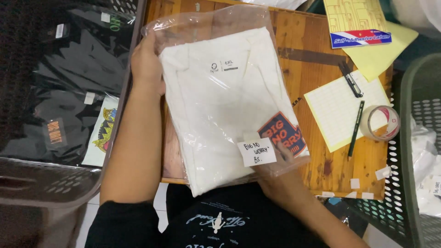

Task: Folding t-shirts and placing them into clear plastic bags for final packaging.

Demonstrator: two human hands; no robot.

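A folded white shirt lies inside a clear plastic bag on a wooden table. My left hand grips the bag's upper left edge. My right hand is under the bag's lower right corner, mostly hidden by the plastic, fingers pinching it. A small white handwritten label sticks on the bag near that corner, beside a dark blue and orange printed tag inside the bag.
A yellow lined notepad, a green pencil, black clippers and a tape roll lie right of the bag. A pack of label sheets sits at the back. Dark plastic baskets stand at left and right, holding bagged clothes.
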